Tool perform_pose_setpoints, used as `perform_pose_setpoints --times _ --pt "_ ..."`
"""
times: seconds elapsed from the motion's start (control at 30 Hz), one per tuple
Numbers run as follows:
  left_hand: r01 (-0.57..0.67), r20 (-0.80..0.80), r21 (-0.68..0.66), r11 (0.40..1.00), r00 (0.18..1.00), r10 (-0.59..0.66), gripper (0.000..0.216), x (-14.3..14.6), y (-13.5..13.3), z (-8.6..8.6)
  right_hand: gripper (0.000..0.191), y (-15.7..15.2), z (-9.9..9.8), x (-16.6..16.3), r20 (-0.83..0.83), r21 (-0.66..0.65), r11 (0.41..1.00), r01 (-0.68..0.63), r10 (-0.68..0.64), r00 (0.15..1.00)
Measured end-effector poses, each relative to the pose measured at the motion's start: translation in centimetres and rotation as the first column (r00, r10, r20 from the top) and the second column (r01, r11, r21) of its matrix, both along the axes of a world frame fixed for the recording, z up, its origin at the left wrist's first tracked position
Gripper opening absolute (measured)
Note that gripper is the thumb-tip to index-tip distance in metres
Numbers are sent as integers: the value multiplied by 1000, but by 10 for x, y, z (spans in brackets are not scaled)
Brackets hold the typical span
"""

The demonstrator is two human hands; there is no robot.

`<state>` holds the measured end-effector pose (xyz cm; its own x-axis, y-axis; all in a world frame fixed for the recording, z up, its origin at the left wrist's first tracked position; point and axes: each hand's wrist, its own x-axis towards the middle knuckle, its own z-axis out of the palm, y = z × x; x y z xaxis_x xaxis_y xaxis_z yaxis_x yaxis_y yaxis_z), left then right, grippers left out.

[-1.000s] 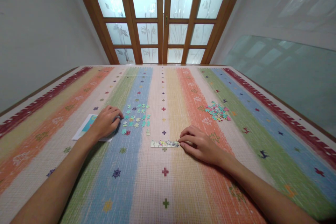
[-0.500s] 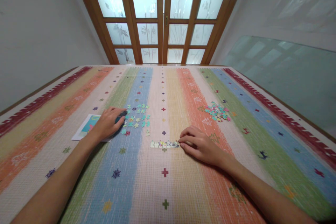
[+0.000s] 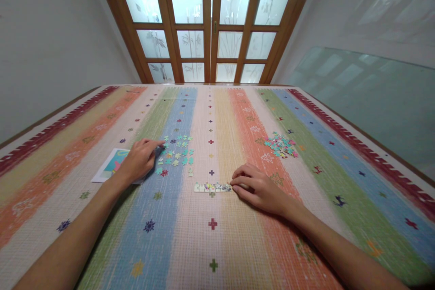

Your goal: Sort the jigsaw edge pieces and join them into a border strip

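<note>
Loose jigsaw puzzle pieces (image 3: 176, 161), mostly teal and pale green, lie spread out left of centre. My left hand (image 3: 141, 159) is at their left edge, index finger stretched out to the nearest pieces and the other fingers curled in; no piece shows in it. In front of me, a short row of joined puzzle pieces (image 3: 210, 187) lies flat. My right hand (image 3: 256, 188) rests at its right end, thumb and fingertips closed on that end piece. A picture card (image 3: 110, 165), partly hidden by my left hand and forearm, shows a teal and pink print.
A heaped pile of puzzle pieces (image 3: 281, 145) sits to the right, beyond my right hand. Everything lies on a striped tablecloth (image 3: 190, 244). Past the table's far edge stand wooden doors (image 3: 207, 31) with frosted panes; a glass panel (image 3: 374, 99) leans at the right.
My left hand's index finger has straightened out toward the pieces, while its thumb and other fingers have drawn in. The right hand and the joined row look unchanged.
</note>
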<state>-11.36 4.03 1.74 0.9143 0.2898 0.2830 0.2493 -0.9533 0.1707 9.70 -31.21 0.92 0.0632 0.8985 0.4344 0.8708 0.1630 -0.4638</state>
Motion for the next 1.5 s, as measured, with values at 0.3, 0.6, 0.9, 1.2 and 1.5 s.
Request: perform_pose_setpoints --times 0.3,0.6,0.9,1.2,1.5 --pt "19 -1 52 998 1000 -19 39 3 -14 1 20 0 1 -1 3 -19 1000 12 -12 1000" --pt "30 19 3 1000 999 -30 45 1 -7 -3 19 0 2 -1 -2 -9 1000 3 -3 1000" --pt "4 25 -5 1000 1000 -4 42 2 -7 -2 20 -1 0 1 15 -16 1000 1 -1 1000" --pt "-5 32 -12 1000 999 5 43 2 -8 0 20 1 2 -1 35 -1 1000 3 -3 999" --pt "2 30 -36 999 1000 -1 43 2 -5 -2 18 0 2 -1 32 -15 1000 7 -6 999"
